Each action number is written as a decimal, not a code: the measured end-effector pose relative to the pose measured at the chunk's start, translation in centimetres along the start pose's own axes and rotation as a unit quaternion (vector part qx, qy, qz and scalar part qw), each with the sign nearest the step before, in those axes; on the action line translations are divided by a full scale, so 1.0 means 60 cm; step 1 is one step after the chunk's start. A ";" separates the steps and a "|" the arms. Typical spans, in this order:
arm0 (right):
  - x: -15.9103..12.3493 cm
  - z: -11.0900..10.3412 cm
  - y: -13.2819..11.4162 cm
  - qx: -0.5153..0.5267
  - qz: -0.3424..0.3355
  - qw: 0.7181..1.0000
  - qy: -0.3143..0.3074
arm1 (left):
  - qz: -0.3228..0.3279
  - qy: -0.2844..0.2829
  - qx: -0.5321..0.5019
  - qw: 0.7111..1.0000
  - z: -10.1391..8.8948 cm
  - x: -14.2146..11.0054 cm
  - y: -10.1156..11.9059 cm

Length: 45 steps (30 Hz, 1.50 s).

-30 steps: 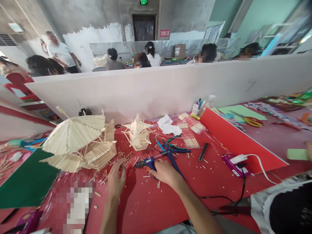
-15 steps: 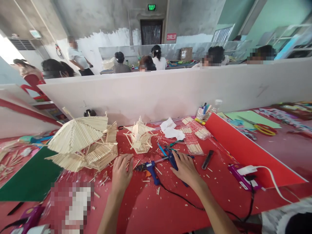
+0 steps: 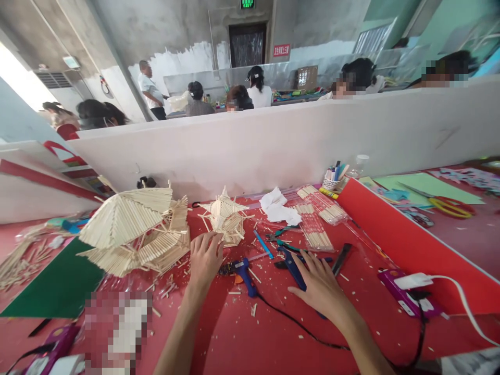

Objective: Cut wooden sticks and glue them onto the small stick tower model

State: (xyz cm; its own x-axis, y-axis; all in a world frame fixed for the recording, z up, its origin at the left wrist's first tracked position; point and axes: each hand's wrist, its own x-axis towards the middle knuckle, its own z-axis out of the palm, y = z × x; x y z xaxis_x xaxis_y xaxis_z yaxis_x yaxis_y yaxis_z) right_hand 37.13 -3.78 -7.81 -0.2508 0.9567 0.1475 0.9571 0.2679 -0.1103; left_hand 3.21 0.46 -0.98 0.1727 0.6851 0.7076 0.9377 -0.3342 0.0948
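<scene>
Your R hand (image 3: 320, 278), fingers spread unclenched over the blue-handled tool (image 3: 294, 266), has slid it further R of glue gun (image 3: 244, 276); prob. more room there. L hand (image 3: 205, 258), L of gun: grip can't tell.

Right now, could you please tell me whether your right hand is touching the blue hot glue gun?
Apart: the head view shows red tabletop between the right hand and the handle of the blue hot glue gun.
</scene>
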 end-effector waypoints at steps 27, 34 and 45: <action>0.069 -0.131 -0.107 0.571 -0.024 0.811 -0.125 | -0.258 0.090 -0.437 0.857 -0.053 -0.043 0.010; 0.114 -0.148 -0.169 0.557 -0.082 0.808 -0.174 | -0.279 0.011 -0.390 0.878 -0.066 -0.068 -0.022; 0.106 -0.140 -0.205 0.474 -0.115 0.854 -0.183 | -0.291 0.019 -0.359 0.887 -0.070 -0.058 -0.010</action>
State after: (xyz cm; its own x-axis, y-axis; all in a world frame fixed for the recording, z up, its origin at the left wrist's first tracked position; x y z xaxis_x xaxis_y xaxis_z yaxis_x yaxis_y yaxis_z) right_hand 24.99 -1.96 2.74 -0.6111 0.7912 -0.0244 0.3727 0.2603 -0.8907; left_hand 0.76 -4.43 -0.57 -0.3002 0.8588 0.4151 0.4292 -0.2670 0.8628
